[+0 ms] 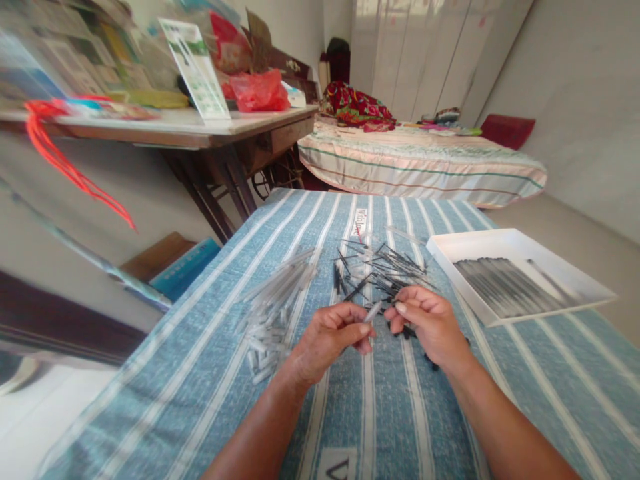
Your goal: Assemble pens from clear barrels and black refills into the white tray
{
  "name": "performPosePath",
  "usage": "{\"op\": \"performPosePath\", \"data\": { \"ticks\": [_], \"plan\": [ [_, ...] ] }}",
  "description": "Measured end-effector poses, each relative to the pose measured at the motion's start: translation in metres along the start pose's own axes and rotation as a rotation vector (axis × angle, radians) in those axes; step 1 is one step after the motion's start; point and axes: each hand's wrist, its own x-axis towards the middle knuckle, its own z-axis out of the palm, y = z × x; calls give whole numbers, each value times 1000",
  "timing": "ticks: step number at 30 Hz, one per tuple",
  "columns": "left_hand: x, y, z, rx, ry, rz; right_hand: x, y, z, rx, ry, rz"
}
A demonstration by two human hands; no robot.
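Note:
My left hand [342, 333] pinches a short, clear plastic tube-like piece [373, 311] between thumb and forefinger, its tip pointing up to the right. Just beside it, my right hand [425, 320] is closed, thumb against fingertips, around something small and dark that I cannot make out. Behind both hands lies a loose pile of thin black sticks [400, 267], some clear ones among them. To the left are a bundle of long clear tubes [287, 280] and a heap of short clear pieces [265, 347]. Small black pieces [431, 363] lie partly hidden under my right hand.
A white open box [460, 287] at the right holds a row of dark, slim sticks. Everything rests on a blue striped tablecloth [210, 400]. At the back left, a desk [250, 130] carries red bags; a bed [425, 157] stands beyond the table.

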Motion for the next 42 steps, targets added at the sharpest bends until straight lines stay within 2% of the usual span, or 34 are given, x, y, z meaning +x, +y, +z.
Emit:
{"op": "performPosePath", "data": {
  "ticks": [3,7,19,37,42],
  "plan": [
    [0,-1,1,25,-4,-17,-3,-5,4,189,-25,-16],
    [0,0,3,57,14,-45,-3,-4,7,236,-48,-22],
    [0,2,4,90,-40,-76,-2,-2,5,169,-70,16],
    [-2,3,2,112,-53,-130,-3,3,3,83,-109,28],
    [-4,5,1,97,-92,-146,-2,2,-1,36,-170,59]
  ]
}}
